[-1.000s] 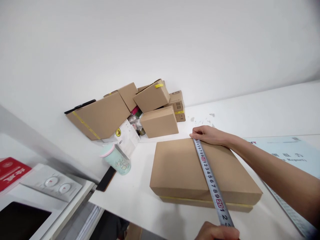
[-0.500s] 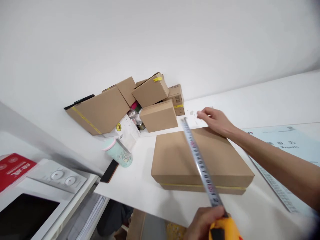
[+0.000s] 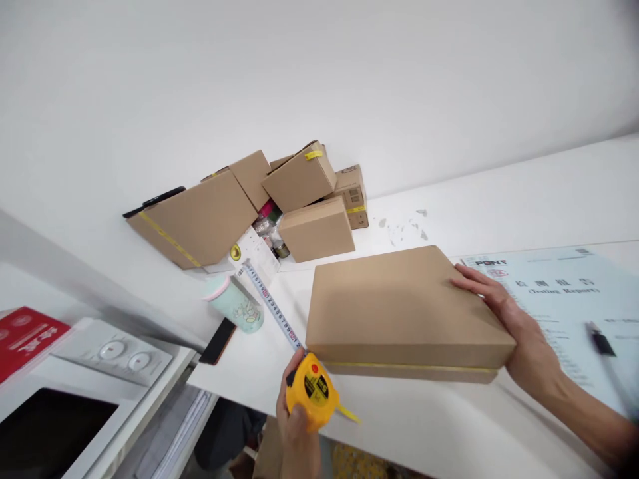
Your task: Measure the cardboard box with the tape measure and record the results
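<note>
My left hand [image 3: 298, 426] is closed around a yellow tape measure [image 3: 313, 392] at the near left corner of a closed cardboard box [image 3: 379, 303]. From the case the extended metal blade [image 3: 272, 307] runs away to the far left, along the box's left side, over the white table. A yellow strap hangs off the case. Against the right side of the cardboard box lies my right hand [image 3: 514, 326], gripping it with the fingers on the top right edge. Part of that hand's grip is hidden behind the box.
Several cardboard boxes [image 3: 319, 229] are piled against the wall. A mint tumbler [image 3: 237, 307] and a dark flat object [image 3: 218, 342] are near the table's left edge. A microwave [image 3: 54, 426] stands lower left. Printed papers [image 3: 554, 299] with a pen [image 3: 602, 342] lie at right.
The tape measure has swung left in my left hand, its blade going from across the box to beside it. My right hand has come from the far edge to the box's right side.
</note>
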`<state>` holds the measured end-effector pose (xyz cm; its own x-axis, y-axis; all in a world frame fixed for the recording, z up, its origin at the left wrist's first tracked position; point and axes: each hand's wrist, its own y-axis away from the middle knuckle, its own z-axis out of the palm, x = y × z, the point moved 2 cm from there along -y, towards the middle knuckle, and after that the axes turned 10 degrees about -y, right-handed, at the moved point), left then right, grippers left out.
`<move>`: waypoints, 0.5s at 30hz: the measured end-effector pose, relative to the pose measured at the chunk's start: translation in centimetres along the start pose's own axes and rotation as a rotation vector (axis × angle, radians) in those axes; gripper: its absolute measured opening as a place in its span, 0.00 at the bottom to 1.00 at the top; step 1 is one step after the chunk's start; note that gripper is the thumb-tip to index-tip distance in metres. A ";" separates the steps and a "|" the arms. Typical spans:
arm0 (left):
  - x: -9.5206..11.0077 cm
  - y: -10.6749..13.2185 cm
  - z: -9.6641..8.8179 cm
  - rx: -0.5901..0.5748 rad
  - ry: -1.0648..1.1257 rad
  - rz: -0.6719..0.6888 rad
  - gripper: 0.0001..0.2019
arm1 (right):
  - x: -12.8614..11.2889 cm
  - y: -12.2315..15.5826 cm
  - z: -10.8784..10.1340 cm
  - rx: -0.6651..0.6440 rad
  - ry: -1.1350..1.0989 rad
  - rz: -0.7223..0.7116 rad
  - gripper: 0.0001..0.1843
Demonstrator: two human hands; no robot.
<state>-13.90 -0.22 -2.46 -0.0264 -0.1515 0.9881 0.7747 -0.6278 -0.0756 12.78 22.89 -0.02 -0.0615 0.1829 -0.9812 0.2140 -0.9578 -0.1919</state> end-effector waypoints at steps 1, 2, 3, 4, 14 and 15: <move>0.2 -0.1 0.4 -0.024 0.000 -0.006 0.41 | -0.5 0.2 0.4 0.016 -0.071 0.006 0.28; 0.9 -0.1 0.9 -0.044 0.009 -0.002 0.40 | -1.3 0.3 0.6 0.042 -0.161 0.018 0.27; 1.9 -0.1 1.3 -0.058 0.024 0.009 0.39 | -2.2 0.2 0.8 0.074 -0.244 0.042 0.27; 3.1 -0.2 1.7 -0.067 0.039 0.029 0.38 | -3.1 0.1 1.0 0.106 -0.278 0.082 0.29; 9.3 -4.9 6.4 -0.147 0.003 0.155 0.33 | -8.8 -6.9 1.0 0.063 -0.006 0.262 0.26; 9.4 -4.5 6.5 -0.130 -0.018 0.170 0.33 | -8.8 -7.6 1.2 0.051 0.000 0.262 0.26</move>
<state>-13.50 6.16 8.07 0.1102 -0.2503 0.9619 0.6792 -0.6876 -0.2567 10.50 28.28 10.06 -0.0099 -0.0726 -0.9973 0.1734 -0.9824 0.0698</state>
